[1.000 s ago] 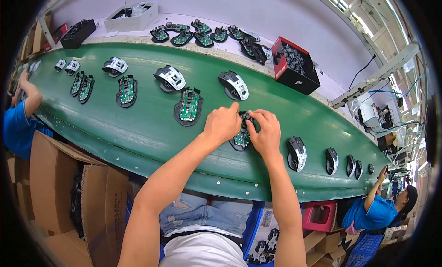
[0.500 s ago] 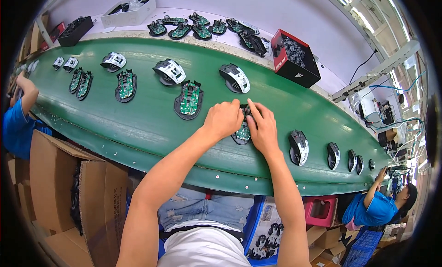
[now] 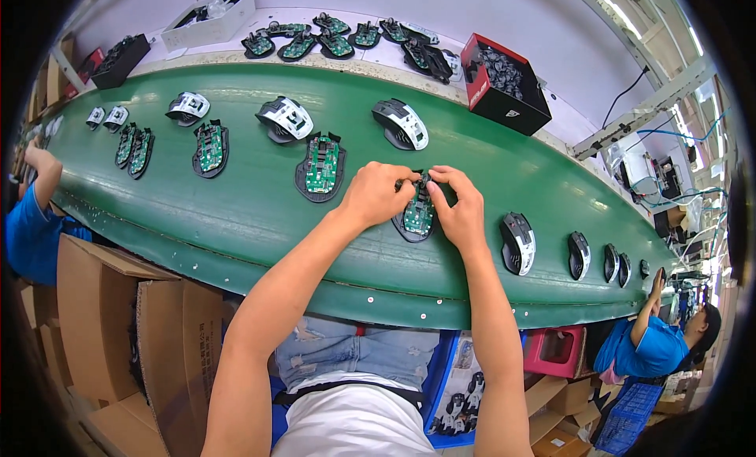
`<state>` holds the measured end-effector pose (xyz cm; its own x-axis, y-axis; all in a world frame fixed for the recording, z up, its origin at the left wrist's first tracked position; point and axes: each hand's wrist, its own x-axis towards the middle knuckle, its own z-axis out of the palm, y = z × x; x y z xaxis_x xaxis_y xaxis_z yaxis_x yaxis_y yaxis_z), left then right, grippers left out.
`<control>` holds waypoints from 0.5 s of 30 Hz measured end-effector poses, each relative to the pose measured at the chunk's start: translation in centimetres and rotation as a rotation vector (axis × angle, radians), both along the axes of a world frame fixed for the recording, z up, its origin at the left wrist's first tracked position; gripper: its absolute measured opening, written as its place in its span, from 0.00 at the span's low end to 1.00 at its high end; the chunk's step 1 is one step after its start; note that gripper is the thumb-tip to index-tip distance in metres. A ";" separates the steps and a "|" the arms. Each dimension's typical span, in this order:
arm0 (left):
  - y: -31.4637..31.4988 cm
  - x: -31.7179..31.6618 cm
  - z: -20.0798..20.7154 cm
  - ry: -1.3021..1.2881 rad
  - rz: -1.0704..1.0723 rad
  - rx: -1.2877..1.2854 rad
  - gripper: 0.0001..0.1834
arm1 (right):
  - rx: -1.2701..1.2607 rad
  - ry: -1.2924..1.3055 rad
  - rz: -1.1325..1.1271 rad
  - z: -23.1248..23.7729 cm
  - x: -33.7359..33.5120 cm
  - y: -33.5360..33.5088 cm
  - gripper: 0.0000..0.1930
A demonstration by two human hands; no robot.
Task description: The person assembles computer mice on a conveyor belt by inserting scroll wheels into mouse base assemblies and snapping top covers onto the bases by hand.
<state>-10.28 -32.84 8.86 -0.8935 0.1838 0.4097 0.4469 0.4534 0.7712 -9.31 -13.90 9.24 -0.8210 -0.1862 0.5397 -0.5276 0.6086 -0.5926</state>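
Spanning the frame from nine o'clock to three o'clock, the green conveyor belt [image 3: 236, 213] carries a line of computer-mouse parts past my station on an assembly line. Beyond it, at twelve o'clock, a pale shelf [image 3: 378, 51] holds more green-boarded bases, a white tray [image 3: 209, 20] at eleven o'clock, and a red-and-black parts box [image 3: 504, 83] at one o'clock. Cardboard cartons [image 3: 102, 323] stack up under the belt at eight o'clock. A co-worker in a blue shirt [image 3: 650, 351] stands at four o'clock, and another blue sleeve [image 3: 31, 233] shows at nine o'clock. At the centre of the frame, my left hand [image 3: 374, 196] and my right hand [image 3: 461, 213] meet over an open mouse base [image 3: 416, 218] lying on the belt, its green circuit board facing up. The fingers of both hands are curled and pinched together on the top end of that base, left from ten o'clock, right from two o'clock. A second open base [image 3: 321, 166] lies just beside my left hand at ten o'clock. A white-and-black shell [image 3: 402, 125] sits at twelve o'clock from my hands, and a closed mouse [image 3: 518, 243] rests near my right hand at three o'clock.
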 end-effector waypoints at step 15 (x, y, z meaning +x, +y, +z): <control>-1.3 -1.1 -0.2 0.170 0.177 0.048 0.07 | -0.342 -0.158 -0.085 -0.4 -2.6 -0.1 0.14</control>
